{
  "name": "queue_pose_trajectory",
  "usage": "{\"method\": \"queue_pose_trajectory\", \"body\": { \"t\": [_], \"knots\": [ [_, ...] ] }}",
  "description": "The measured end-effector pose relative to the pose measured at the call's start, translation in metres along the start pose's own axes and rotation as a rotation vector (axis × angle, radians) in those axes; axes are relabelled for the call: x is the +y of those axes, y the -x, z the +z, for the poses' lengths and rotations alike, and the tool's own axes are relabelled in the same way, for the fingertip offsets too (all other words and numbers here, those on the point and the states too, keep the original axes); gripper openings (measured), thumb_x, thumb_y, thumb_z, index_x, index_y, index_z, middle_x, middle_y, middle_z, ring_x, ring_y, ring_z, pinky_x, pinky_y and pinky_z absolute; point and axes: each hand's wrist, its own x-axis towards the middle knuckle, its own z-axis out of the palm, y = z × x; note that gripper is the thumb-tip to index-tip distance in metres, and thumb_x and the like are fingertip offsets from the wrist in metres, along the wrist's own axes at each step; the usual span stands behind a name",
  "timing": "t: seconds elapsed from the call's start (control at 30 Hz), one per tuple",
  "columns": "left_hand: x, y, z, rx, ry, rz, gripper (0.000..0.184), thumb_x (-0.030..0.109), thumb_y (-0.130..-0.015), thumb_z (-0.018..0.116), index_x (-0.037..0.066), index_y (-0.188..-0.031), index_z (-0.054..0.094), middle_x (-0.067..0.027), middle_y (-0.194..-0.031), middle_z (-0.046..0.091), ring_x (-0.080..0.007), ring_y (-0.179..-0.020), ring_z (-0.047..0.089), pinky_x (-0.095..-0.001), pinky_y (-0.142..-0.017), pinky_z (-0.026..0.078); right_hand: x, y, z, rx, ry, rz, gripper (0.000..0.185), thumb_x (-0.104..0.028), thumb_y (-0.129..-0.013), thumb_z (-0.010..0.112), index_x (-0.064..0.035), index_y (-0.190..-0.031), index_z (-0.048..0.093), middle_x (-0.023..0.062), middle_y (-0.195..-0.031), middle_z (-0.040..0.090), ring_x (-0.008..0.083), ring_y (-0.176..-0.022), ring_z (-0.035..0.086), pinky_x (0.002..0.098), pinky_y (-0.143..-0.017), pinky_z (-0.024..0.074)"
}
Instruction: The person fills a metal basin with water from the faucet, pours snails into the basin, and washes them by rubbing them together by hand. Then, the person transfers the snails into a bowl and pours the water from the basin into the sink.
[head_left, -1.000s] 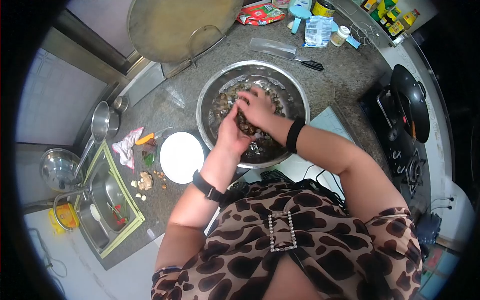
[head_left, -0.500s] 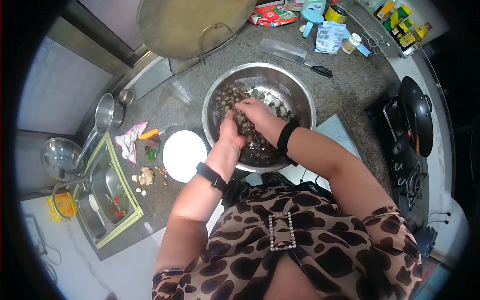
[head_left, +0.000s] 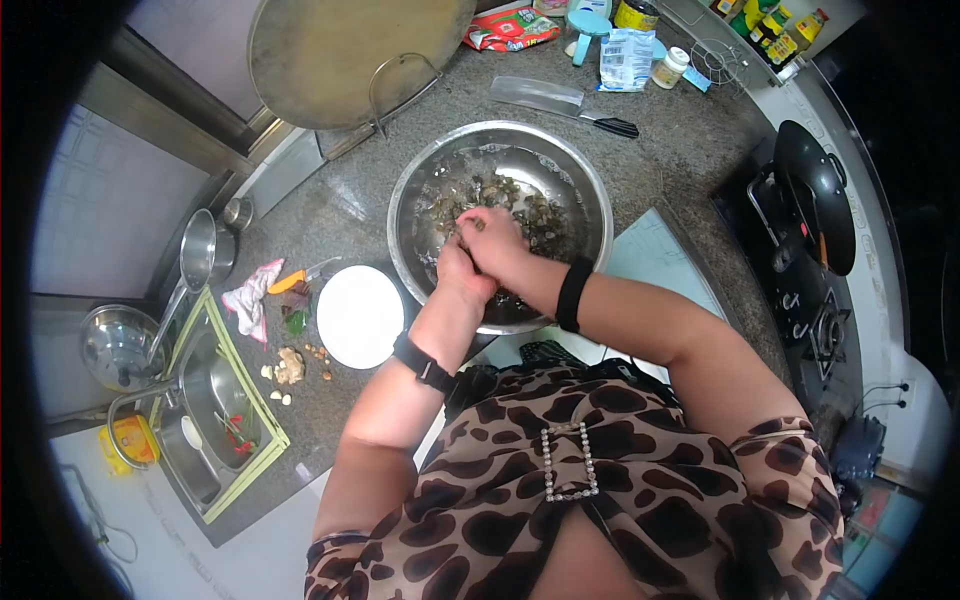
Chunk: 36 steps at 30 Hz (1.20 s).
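Observation:
A large steel basin on the counter holds water and many small dark shellfish, snails or clams. Inside it, my left hand and my right hand are pressed together, fingers curled inward. Some of the shellfish show between the fingers, though most of what the palms hold is hidden. A white plate lies left of the basin, near my left wrist.
A cleaver lies behind the basin. At left are a cloth, an orange-handled knife, ginger, garlic and a sink. A glass board and a wok are at right.
My hands have come closer together, the right one curling in against the left. The shellfish have shifted in the basin, and the whole view has moved slightly.

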Motion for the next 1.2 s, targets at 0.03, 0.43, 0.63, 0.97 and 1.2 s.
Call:
{"method": "queue_pose_trajectory", "body": {
  "t": [0.03,0.43,0.63,0.97,1.2],
  "knots": [
    [0.001,-0.003,0.013,0.643,-0.244,0.035,0.033,0.033,-0.091,0.037,0.012,-0.110,0.054,-0.0102,-0.111,0.056,-0.0277,-0.107,0.050,-0.0480,-0.093,0.034,0.004,-0.007,-0.004,0.033,0.074,0.004,0.017,-0.036,-0.080,0.057,-0.0294,-0.094,0.064,0.0024,-0.122,0.045,0.0299,-0.119,0.036,0.0510,-0.095,0.0318],
    [0.010,0.013,0.069,1.308,-0.654,-0.156,0.041,0.036,-0.096,0.033,0.009,-0.125,0.043,-0.0128,-0.128,0.047,-0.0305,-0.118,0.044,-0.0567,-0.097,0.031,0.040,-0.007,-0.057,-0.078,-0.279,0.544,0.084,-0.022,-0.077,0.065,-0.0182,-0.142,0.012,0.0128,-0.141,0.020,0.0327,-0.124,0.034,0.0577,-0.085,0.0438],
    [0.019,0.023,0.020,1.123,-0.547,-0.051,0.048,0.041,-0.095,0.032,0.010,-0.130,0.038,-0.0102,-0.134,0.042,-0.0278,-0.122,0.039,-0.0543,-0.102,0.021,0.009,0.003,-0.018,-0.118,-0.677,0.674,0.088,-0.022,-0.078,0.064,-0.0132,-0.140,0.001,0.0196,-0.135,0.026,0.0344,-0.122,0.034,0.0555,-0.087,0.0423],
    [0.002,0.018,0.093,1.281,-0.679,0.006,0.057,0.043,-0.093,0.036,0.011,-0.138,0.025,-0.0107,-0.143,0.026,-0.0328,-0.133,0.018,-0.0630,-0.102,0.006,-0.016,-0.043,-0.071,-0.290,-0.225,0.178,0.064,-0.031,-0.081,0.060,-0.0132,-0.135,0.030,0.0167,-0.137,0.027,0.0344,-0.123,0.035,0.0552,-0.092,0.0369],
    [-0.003,0.008,0.047,1.337,-0.457,0.013,0.056,0.048,-0.095,0.017,0.014,-0.139,0.024,-0.0129,-0.141,0.031,-0.0377,-0.130,0.027,-0.0670,-0.100,0.007,0.004,-0.124,-0.038,-0.371,-0.181,0.012,0.050,-0.039,-0.082,0.058,-0.0173,-0.126,0.051,0.0116,-0.135,0.041,0.0259,-0.118,0.044,0.0373,-0.098,0.0323]
  ]
}}
